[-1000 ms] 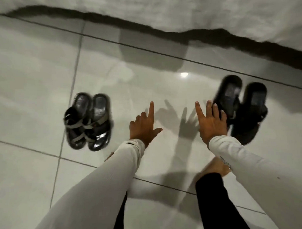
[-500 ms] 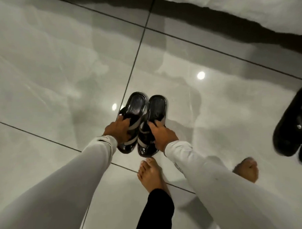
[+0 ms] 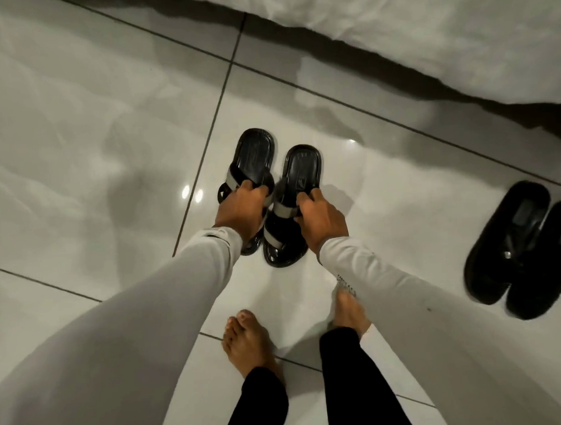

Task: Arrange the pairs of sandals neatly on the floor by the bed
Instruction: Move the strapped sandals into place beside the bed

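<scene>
Head view shows a person bending over a shiny pale tiled floor (image 3: 80,155) next to a bed with a white rumpled cover (image 3: 441,25). The left hand (image 3: 241,210) has its fingers curled tight around the grey strap of one black sandal with grey straps (image 3: 255,156). The right hand (image 3: 320,217) grips the strap of the other black sandal with grey straps (image 3: 303,170) the same way. The two sandals sit side by side, close together, with their heels pointing at the bed. I cannot tell if they are lifted a little or flat on the floor.

Off to the right, well apart from the hands, lies a pair of plain all-black sandals (image 3: 516,255). Those two touch each other and point the same way, so that pair looks tidy already.

I think the job is more than half done. What is left, I guess, is to set the strappy pair down straight, maybe in line with the black pair, and let go.

Count: four sandals, which makes two pairs. Two hands, both holding. Two bare feet (image 3: 245,340) on the floor, below the hands. One bed.
</scene>
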